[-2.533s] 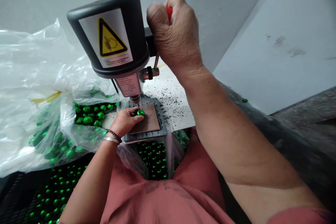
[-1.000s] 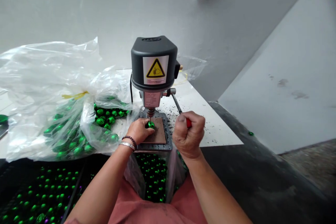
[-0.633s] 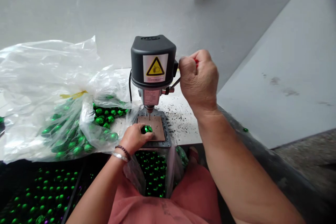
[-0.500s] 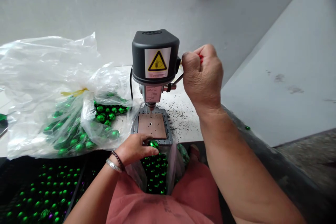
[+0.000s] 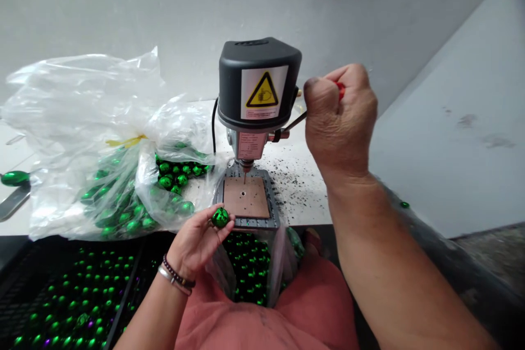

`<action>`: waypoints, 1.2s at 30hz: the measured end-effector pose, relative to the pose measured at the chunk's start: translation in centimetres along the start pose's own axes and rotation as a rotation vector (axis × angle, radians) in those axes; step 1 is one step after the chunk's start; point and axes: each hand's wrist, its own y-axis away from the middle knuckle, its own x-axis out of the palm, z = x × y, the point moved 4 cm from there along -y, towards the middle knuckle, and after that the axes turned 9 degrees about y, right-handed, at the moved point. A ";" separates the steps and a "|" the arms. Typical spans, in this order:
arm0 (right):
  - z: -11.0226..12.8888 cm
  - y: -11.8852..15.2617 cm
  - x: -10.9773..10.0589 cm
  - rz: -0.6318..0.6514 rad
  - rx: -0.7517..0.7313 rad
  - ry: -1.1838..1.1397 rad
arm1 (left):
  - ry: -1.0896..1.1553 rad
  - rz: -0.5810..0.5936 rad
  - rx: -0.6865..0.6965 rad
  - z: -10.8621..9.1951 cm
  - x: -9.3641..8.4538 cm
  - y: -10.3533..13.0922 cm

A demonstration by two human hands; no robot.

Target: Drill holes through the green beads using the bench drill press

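A shiny green ball (image 5: pixel 220 217) rests in the fingers of my left hand (image 5: pixel 200 238), which is turned palm up just in front of the drill press's base plate (image 5: pixel 268 223). My right hand (image 5: pixel 340 120) is wrapped round the red-tipped lever (image 5: pixel 296 121) on the right side of the black drill press (image 5: pixel 260 82). Its thin drill bit (image 5: pixel 245 178) points down over a brown square board (image 5: pixel 246 205) with a small hole. Between bit and board there is no ball.
A clear plastic bag (image 5: pixel 82 115) of green balls, tied with yellow, lies left of the press. Below are a black crate (image 5: pixel 133 284) and an open bag (image 5: pixel 279 262) with green balls. Dark shavings (image 5: pixel 291 180) litter the white table. A green ball (image 5: pixel 405 205) lies far right.
My left hand has rolled from palm down to palm up, bringing the green ball into fuller view. The whole scene has shifted right in the picture. My right hand still grips the lever.
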 end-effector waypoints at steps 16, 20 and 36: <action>0.2 0.9 -0.4 -0.004 -0.001 -0.011 | -0.103 0.138 0.118 -0.1 -0.2 -0.7; 0.1 0.8 -0.5 0.017 -0.004 0.002 | -0.231 0.143 0.195 -1.2 0.7 -1.6; -0.1 1.1 -0.6 0.081 -0.051 -0.131 | -1.484 0.053 0.686 -2.3 4.7 -6.1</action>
